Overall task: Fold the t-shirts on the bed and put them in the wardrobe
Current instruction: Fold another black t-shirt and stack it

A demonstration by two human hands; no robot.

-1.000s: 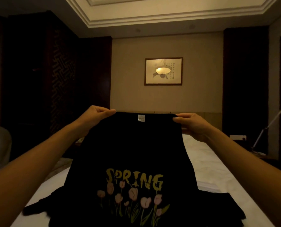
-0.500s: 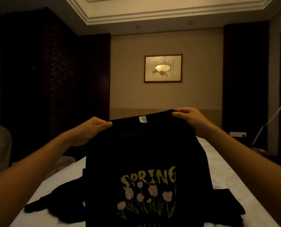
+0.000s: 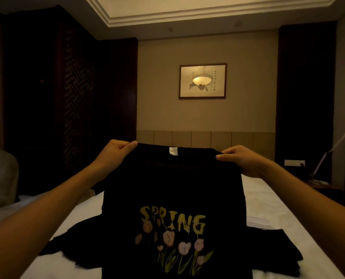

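The left hand (image 3: 115,152) and the right hand (image 3: 243,160) are both closed in a pinch on the top edge of the black t-shirt (image 3: 173,188), one at each shoulder, with the fingers curled over the cloth; the shirt hangs in the air above the bed (image 3: 268,200), its printed side with the word SPRING turned to the camera and the neck label between the two hands.

The grip is only on a thin fold of cloth at each corner; if one pinch slips, that shoulder may drop and the shirt may fall crooked, so the fold would begin from a bad shape. The sleeves are not spread out; I judge that they may tuck under the body when the shirt is laid down on the bed, and this would make wrinkles or an uneven fold.

Under the hanging shirt, on the bed, lies other dark clothing (image 3: 274,250), which spreads to both sides; if the held shirt is put down on it, the two may tangle, and in this low light black on black is hard to separate.

Beyond the bed, at its left side, stand dark wooden panels (image 3: 77,97); whether they are the wardrobe I cannot tell.
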